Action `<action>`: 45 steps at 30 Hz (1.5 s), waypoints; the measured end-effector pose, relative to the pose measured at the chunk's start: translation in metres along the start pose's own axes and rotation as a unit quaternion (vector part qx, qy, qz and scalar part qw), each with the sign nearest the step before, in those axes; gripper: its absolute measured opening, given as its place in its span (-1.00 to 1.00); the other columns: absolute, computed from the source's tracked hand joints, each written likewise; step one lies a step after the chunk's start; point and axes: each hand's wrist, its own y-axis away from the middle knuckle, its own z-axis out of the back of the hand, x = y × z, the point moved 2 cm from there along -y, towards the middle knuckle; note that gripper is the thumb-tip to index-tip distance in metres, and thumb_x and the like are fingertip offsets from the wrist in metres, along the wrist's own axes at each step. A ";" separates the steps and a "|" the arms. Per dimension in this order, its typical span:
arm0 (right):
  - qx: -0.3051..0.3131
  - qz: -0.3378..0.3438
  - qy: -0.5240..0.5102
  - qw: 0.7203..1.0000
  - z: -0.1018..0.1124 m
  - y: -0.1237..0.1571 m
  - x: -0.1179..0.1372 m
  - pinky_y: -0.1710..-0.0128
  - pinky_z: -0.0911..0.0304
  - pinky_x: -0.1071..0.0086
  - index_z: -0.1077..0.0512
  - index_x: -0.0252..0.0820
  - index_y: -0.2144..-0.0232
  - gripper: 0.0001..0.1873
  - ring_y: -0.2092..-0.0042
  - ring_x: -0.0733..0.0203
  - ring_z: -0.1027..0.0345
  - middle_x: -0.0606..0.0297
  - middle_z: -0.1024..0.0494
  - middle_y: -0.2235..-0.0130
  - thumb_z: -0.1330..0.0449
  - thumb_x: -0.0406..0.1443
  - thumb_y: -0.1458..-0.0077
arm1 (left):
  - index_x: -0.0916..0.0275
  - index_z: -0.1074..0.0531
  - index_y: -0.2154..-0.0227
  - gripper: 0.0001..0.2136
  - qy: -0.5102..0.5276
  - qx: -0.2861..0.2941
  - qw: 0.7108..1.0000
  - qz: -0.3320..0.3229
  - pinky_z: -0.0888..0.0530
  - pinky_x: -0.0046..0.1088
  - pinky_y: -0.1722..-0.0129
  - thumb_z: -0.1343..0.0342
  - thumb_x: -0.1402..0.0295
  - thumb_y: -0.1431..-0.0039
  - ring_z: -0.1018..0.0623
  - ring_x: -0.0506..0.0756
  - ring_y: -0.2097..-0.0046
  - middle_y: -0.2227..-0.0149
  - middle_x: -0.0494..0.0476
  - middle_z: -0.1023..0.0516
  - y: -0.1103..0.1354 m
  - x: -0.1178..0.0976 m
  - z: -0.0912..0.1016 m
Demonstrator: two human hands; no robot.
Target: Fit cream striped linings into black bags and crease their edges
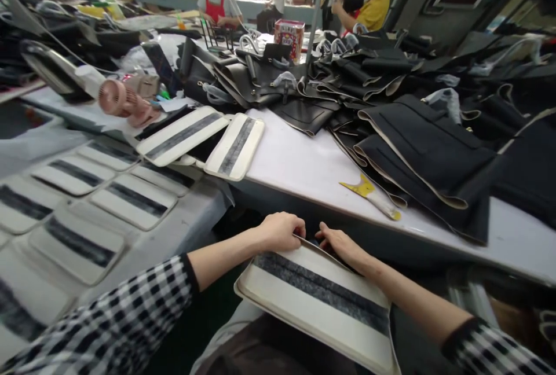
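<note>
Across my lap lies a cream rectangular panel [313,305] with rounded corners and a broad, mottled dark band along its middle. Its layered edge suggests more than one piece together. My left hand [282,231] is closed over the panel's far edge near its left corner, fingers curled and partly hidden. My right hand [341,246] is just beyond the same edge, thumb and a finger stretched toward the left hand; its other fingers are hidden. Two similar panels, one slanting [185,135] and one more upright [235,146], rest on the table's near left edge.
More banded panels [134,200] cover a lower surface at left. On the white table [291,149] are a yellow-headed scraper [369,192], black leather-like pieces [428,149], a pink fan [125,103] and a patterned tin [289,38]. Several people sit or stand at the back.
</note>
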 end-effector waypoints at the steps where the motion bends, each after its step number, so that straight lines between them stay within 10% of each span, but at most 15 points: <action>1: -0.001 0.014 0.022 1.000 0.000 0.001 0.002 0.11 -0.25 0.25 -0.52 -0.29 0.16 -0.22 0.21 0.06 -0.46 0.11 -0.61 0.29 0.25 0.17 -0.26 | 0.04 -0.55 0.37 -0.84 0.007 0.006 1.000 0.007 -0.37 -0.45 0.38 -0.14 0.32 0.06 -0.55 0.11 0.28 0.32 -0.05 -0.60 -0.002 0.001 0.000; 17: -0.034 0.055 0.281 0.958 -0.025 0.013 0.048 0.19 -0.21 0.32 -0.57 -0.03 0.29 -0.30 0.10 0.00 -0.47 0.22 -0.64 0.20 0.31 0.07 -0.34 | 0.12 -0.63 0.39 -0.81 0.185 0.004 0.983 0.020 -0.38 -0.46 0.35 -0.21 0.33 0.13 -0.56 0.11 0.29 0.39 0.00 -0.63 0.006 0.036 0.003; 25: -0.016 0.037 0.298 0.954 -0.036 -0.004 0.059 0.14 -0.25 0.24 -0.59 -0.01 0.24 -0.22 0.04 -0.09 -0.46 0.16 -0.63 0.14 0.38 0.10 -0.32 | 0.35 -0.60 0.19 -0.64 0.400 -0.004 0.916 0.021 -0.45 -0.49 0.19 -0.22 0.22 0.01 -0.58 0.13 0.16 0.21 0.18 -0.66 0.027 0.078 -0.012; 45: 0.043 0.083 0.294 0.951 -0.059 -0.024 0.085 0.30 -0.19 0.29 -0.57 -0.13 0.44 -0.07 0.25 -0.04 -0.49 0.08 -0.62 0.32 0.46 0.17 -0.27 | 0.28 -0.60 0.24 -0.51 0.543 0.014 0.838 0.051 -0.37 -0.46 0.20 -0.24 -0.08 0.01 -0.51 0.09 0.21 0.27 0.11 -0.61 0.036 0.096 -0.032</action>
